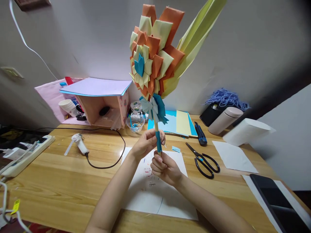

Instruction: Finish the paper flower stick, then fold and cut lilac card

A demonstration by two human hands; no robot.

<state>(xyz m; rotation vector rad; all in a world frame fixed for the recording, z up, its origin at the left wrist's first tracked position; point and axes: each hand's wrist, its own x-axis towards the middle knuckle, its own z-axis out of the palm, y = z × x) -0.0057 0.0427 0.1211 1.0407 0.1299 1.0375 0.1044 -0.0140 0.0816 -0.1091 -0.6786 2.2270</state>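
Upright in front of me stands a folded paper flower point(155, 61) with orange and pale yellow petals and a blue centre. Yellow paper strips fan out behind it, and a pleated blue paper bow point(155, 106) sits below the bloom. Its thin stick stem carries a blue paper wrap point(158, 141). My left hand point(145, 142) has its fingers closed around the wrapped part of the stem. Just below, my right hand point(166, 166) pinches the lower end of the stem. Under both hands lies a white sheet point(155, 197) with marks on it.
Black-handled scissors point(204, 161) and a blue utility knife point(200, 133) lie to the right, near a white paper roll point(247, 132) and a phone point(274, 200). On the left are a corded glue gun point(81, 144), a power strip point(29, 157) and a pink box point(102, 106).
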